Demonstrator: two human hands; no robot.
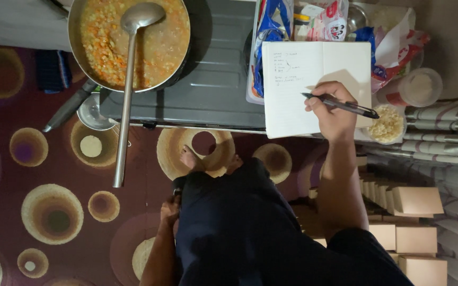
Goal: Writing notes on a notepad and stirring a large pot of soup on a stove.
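My right hand (pixel 332 114) grips a dark pen (pixel 340 106) with its tip on the left page of an open white notebook (pixel 292 90), which carries a few handwritten lines. The notebook rests on the right side of a grey cooktop (pixel 213 79). My left hand (pixel 169 211) hangs low beside my dark-clothed leg, fingers curled against the cloth, and I cannot tell whether it holds anything. A wide pan (pixel 128 42) of orange and yellow food stands on the cooktop's left, with a long metal ladle (pixel 128 90) resting in it.
Snack packets and plastic bags (pixel 340 26) lie behind the notebook. A small bowl of pale pieces (pixel 388 124) and a lidded tub (pixel 420 87) sit at right. Wooden blocks (pixel 409 222) are stacked at lower right. A patterned maroon carpet (pixel 54 185) covers the floor.
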